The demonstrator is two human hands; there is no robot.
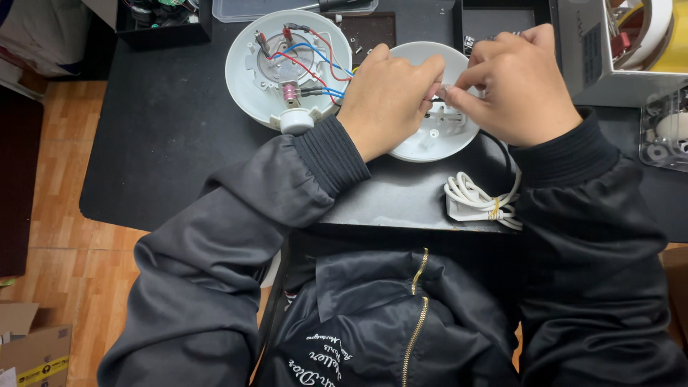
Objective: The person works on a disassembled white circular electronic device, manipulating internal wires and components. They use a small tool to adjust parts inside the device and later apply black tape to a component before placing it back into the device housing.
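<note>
Nearest the body, a bundled white cord [479, 199] lies on the black mat [172, 143], untouched. Just beyond it, the left hand [387, 97] and right hand [517, 84] meet over a white round housing half [437, 136], fingertips pressed together pinching a small pale part [442, 92] too hidden to tell its long axis. Farther left, the other housing half [287, 68] lies open-side up, red and blue wires [315, 61] running rightward toward the hands; assembly looks unfinished.
</note>
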